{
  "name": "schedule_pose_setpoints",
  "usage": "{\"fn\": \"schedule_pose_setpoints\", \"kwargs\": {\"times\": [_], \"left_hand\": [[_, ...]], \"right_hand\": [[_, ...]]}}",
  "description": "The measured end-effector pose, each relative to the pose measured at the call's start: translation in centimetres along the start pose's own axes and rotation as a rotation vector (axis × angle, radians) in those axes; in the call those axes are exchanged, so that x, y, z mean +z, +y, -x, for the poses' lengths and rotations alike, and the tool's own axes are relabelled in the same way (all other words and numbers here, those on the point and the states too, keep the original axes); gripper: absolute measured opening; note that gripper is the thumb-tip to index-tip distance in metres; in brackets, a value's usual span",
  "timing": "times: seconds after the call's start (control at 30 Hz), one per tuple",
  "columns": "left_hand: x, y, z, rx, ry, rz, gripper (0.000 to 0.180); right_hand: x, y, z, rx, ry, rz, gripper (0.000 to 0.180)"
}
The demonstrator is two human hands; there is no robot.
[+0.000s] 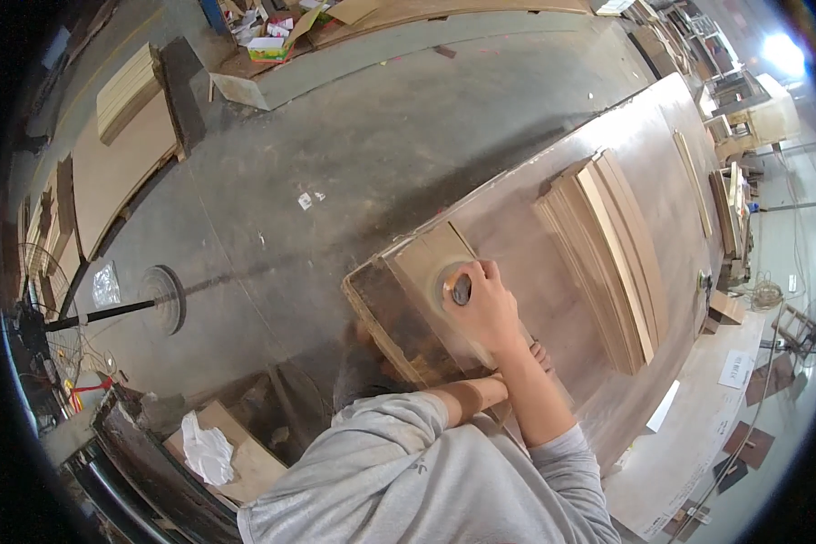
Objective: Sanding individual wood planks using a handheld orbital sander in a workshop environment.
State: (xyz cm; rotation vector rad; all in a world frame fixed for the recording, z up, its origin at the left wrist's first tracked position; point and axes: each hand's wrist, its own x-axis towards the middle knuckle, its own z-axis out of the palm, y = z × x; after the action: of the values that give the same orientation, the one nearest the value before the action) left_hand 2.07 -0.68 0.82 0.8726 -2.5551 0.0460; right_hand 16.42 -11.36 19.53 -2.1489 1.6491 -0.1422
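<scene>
My right hand point(488, 308) is closed around a round palm sander point(462, 288) with a dark top and an orange side. The sander rests on a brown wooden board point(426, 257) near the left end of the worktable. My left forearm crosses beneath the right one. Only the bent fingers of my left hand point(540, 356) show past the right forearm, at the board's right edge; they appear to grip it. The rest of that hand is hidden.
A stack of long wooden strips point(607, 263) lies on the table point(526, 236) to the right. One thin strip point(692, 181) lies beyond it. Cardboard boxes point(276, 41) stand at the far left. A round stand base point(165, 299) and stacked boards point(122, 163) occupy the floor on the left.
</scene>
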Motion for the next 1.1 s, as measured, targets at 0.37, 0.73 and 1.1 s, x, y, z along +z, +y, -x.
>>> {"fn": "schedule_pose_setpoints", "kwargs": {"times": [0.37, 0.73, 1.1], "left_hand": [[-1.8, -0.9, 0.5, -0.016, -0.077, 0.172, 0.057], [-1.2, -0.3, 0.6, -0.018, -0.06, 0.169, 0.056], [-1.2, -0.3, 0.7, -0.059, 0.038, 0.239, 0.048]], "right_hand": [[3.0, -1.9, -2.3, -0.22, -0.037, -0.133, 0.029], [2.0, 1.0, 0.3, -0.157, -0.026, -0.084, 0.035], [0.2, 1.1, 0.8, 0.076, -0.059, -0.102, 0.035]]}}
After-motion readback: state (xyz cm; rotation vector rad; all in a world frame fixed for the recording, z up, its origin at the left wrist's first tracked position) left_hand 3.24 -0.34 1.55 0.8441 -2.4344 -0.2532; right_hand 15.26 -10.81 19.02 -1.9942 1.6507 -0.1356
